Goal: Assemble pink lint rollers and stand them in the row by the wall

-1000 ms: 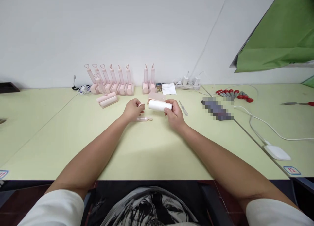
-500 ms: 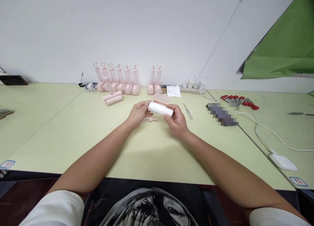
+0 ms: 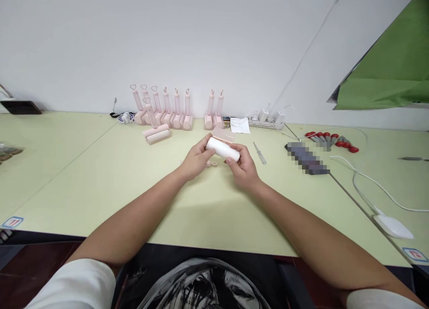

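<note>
above the big worktop point(image 3: 217, 215), the left hand point(image 3: 195, 162) and the right hand point(image 3: 245, 168) each grip one end of a white roll point(image 3: 223, 149), so it is between them. soft fingers seem best, since a hard squeeze could dent it. past the left hand, by the wall, stands a row of pink rollers point(image 3: 177, 120). a flat pink piece point(image 3: 223, 133) lies just past both hands. a thin screwdriver point(image 3: 260, 154) lies beside the right hand and could get bumped. a little handle point(image 3: 209, 164), partly hidden, lies by the left hand and could get in its way.
</note>
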`<state>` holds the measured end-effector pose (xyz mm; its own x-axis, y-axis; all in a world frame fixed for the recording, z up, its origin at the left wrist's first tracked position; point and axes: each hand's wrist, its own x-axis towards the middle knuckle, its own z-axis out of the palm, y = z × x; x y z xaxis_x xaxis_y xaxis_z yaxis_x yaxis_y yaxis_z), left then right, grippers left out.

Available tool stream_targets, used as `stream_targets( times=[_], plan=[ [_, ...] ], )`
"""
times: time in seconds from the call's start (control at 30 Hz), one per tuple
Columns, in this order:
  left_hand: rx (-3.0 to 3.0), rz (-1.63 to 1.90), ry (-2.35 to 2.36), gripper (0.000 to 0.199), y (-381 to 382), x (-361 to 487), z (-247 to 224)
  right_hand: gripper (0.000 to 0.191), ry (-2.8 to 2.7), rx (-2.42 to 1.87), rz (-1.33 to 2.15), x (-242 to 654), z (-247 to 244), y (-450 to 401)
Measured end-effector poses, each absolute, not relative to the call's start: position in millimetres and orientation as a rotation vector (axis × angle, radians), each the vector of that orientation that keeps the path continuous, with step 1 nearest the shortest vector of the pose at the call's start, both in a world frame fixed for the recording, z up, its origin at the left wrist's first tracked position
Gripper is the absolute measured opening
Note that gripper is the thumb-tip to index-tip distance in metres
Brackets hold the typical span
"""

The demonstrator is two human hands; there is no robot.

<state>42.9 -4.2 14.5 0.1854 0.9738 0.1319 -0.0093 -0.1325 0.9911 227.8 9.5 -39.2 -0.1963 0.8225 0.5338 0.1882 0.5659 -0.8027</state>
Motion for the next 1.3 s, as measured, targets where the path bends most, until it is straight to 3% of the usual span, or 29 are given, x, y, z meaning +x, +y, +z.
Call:
stream_targets(
  times=[0.23, 0.37, 0.57, 0.8, 1.0, 1.13, 1.3],
  plan=[
    [1.719, 1.371, 1.026, 0.057, -3, 55, -3, 0.06, -2.02, -0.84, 0.721, 217, -34, 6],
    [1.421, 1.379, 0.986, 0.072, 0, 60, -7, 0.057, -1.984, -0.904, 0.664, 215, -36, 9],
    [1.052, 1.431, 0.82, 0.067, -3, 68, -4, 0.051, -1.91, -0.902, 0.55, 216, -33, 8],
    [0.928, 1.577, 0.966, 0.062, -3, 74, -6, 0.076, -1.967, -0.928, 0.741, 210, -36, 3],
    [0.681, 1.431, 0.881, 0.077, -4, 73, 3, 0.089, -2.168, -0.896, 0.63, 210, -28, -4],
    [0.821, 1.393, 0.916, 0.079, -2, 61, 8, 0.081, -2.123, -0.967, 0.46, 224, -26, 12],
    [0.884, 1.421, 1.027, 0.076, 7, 44, 8, 0.057, -1.996, -1.461, 0.27, 257, -38, 53]
  ],
)
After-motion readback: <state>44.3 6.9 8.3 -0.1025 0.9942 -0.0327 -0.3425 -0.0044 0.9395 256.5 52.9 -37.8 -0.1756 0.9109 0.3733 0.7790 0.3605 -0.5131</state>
